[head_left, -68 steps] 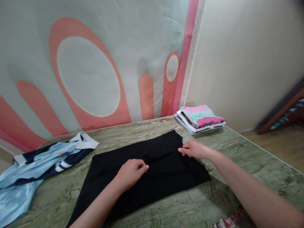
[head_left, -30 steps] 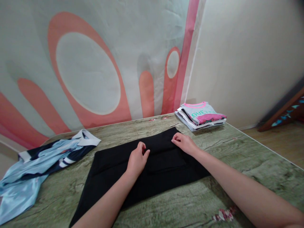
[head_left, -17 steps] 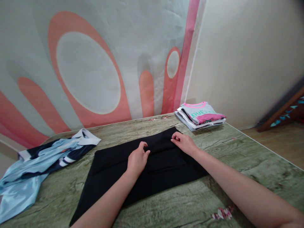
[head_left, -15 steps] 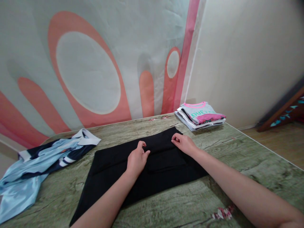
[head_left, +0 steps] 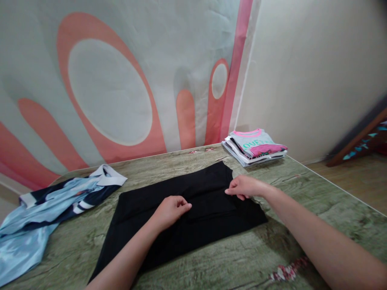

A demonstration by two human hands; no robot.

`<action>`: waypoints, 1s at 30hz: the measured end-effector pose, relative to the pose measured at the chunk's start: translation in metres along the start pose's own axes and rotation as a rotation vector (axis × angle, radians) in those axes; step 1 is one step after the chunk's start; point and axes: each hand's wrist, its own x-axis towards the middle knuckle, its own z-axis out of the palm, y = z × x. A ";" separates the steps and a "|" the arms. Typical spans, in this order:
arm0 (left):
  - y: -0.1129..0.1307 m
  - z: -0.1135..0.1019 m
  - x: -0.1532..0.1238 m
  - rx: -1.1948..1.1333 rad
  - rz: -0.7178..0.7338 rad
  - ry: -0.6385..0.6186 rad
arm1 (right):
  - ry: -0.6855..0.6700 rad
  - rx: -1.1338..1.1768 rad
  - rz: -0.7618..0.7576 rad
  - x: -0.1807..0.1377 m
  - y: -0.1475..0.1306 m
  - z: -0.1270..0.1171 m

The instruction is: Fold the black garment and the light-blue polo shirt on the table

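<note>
A black shirt (head_left: 169, 241) lies spread on the table, its curved neckline edge toward the right and a folded-over part, perhaps a sleeve, across its middle. My left hand (head_left: 173, 210) is over the centre of the shirt, thumb and fingers closed in a pinch on the dark cloth. Near the neckline end, my right hand (head_left: 244, 187) pinches the black cloth between thumb and forefinger, the other fingers curled. Exactly which layer each hand grips is hard to make out, black on black.
To the left lies a crumpled light-blue and navy shirt (head_left: 69, 205) with a white collar. A stack of folded clothes (head_left: 255, 147) stands at the table's back right corner. The wood-patterned table (head_left: 326, 209) meets a wall with a pink-patterned sheet (head_left: 121, 100).
My left hand has moved nearer and its fingers have closed. My right hand has shifted right and nearer. The folded part of the black shirt looks slightly rearranged.
</note>
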 end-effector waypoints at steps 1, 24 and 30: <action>0.000 0.000 0.000 -0.013 -0.003 -0.008 | -0.020 0.014 0.002 0.000 0.000 0.000; 0.019 -0.003 -0.011 -0.262 -0.266 -0.267 | -0.191 0.251 -0.073 0.008 0.009 0.002; 0.014 0.003 -0.007 -0.395 -0.289 -0.237 | -0.186 0.299 -0.067 0.003 0.002 0.001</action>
